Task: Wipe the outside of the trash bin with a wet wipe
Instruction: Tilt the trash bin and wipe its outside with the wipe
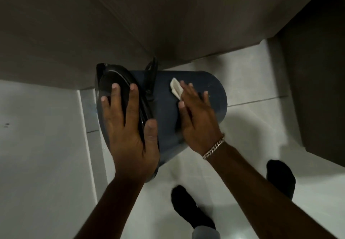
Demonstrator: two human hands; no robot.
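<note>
The pale tiled floor [252,89] runs up to dark cabinet fronts, and the trash bin [168,119] lies tipped over on it, right against the foot of the cabinet. The bin's long axis runs roughly side to side from where the person stands: the black lid end to their left, the rounded blue base to their right, so a broad stretch of the blue side wall faces up toward them.

The left hand [128,127] lies spread flat over the black lid [104,78], fingers splayed and thumb hooked at the rim. That grip is open, pressing rather than clasping, and it looks to be steadying the bin against rolling.

The right hand [196,115], a chain bracelet [214,146] at its wrist, rests palm-down on the blue wall with its grip flat, pinning the wet wipe [176,88] under the fingers. A folded white corner sticks out ahead of the fingertips, toward the cabinet.

The right hand is the nearer one to the unwiped wall, so I would expect strokes along the bin's length, toward the base or back toward the lid.
</note>
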